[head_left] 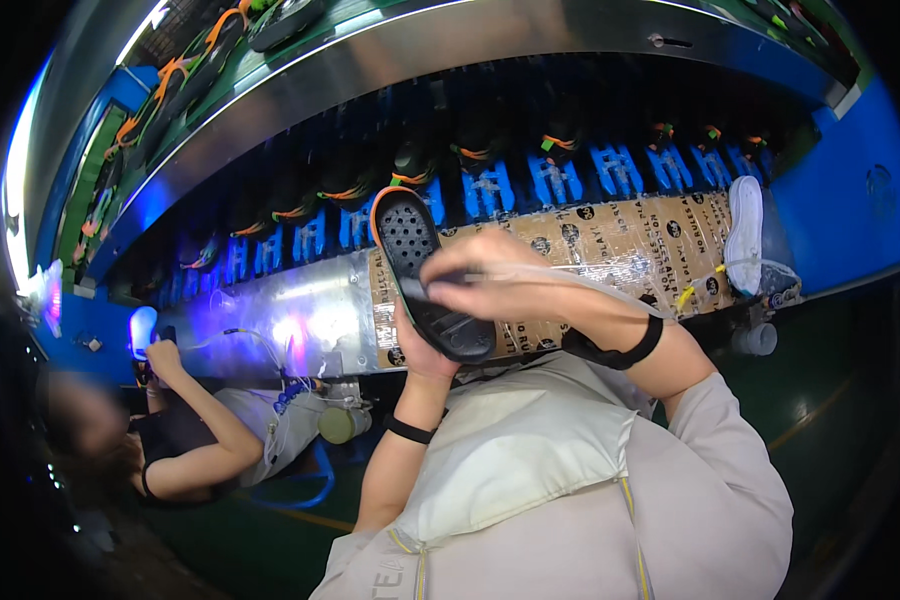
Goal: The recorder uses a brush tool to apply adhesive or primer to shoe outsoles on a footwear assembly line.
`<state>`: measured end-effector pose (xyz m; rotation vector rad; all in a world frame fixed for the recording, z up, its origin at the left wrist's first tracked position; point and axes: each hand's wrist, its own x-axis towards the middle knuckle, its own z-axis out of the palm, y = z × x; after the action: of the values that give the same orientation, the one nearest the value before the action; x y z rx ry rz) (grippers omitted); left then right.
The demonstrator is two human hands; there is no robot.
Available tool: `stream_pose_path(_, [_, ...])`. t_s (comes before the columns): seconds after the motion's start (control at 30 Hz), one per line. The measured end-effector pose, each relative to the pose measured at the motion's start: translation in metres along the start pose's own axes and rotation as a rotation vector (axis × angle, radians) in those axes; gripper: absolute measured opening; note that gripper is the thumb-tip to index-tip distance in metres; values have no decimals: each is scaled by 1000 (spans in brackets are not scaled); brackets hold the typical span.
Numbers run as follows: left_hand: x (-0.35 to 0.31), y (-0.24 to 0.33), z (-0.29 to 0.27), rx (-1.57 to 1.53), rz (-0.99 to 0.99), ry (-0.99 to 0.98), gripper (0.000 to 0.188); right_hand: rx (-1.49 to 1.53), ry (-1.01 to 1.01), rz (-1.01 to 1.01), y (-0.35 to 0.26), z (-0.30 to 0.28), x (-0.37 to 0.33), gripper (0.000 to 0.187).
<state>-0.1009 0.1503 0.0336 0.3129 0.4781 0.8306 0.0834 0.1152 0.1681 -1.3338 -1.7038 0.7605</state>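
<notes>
A black shoe sole with an orange and green rim is held tilted in front of me, its perforated inner side up. My left hand grips its lower end from beneath, fingers mostly hidden behind it. Over the sole's middle, my right hand is closed in a pinch and smeared by motion. A small greyish piece shows at its fingertips, too blurred to name. From that hand a thin clear tube runs right along the forearm.
A cardboard-covered bench continues left as bare metal. Behind it stand blue racks with dark soles under a metal-edged shelf. A white sole sits at the right end. At left, another person works on a sole.
</notes>
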Motion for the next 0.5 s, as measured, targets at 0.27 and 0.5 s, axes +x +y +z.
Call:
stream_pose_path(0.27, [-13, 0, 10, -217, -50, -200, 77, -125, 372, -455, 22, 32, 24, 27])
stream_pose_path(0.5, [-14, 5, 11, 128, 43, -26, 80, 2, 428, -333, 18, 18, 19, 25])
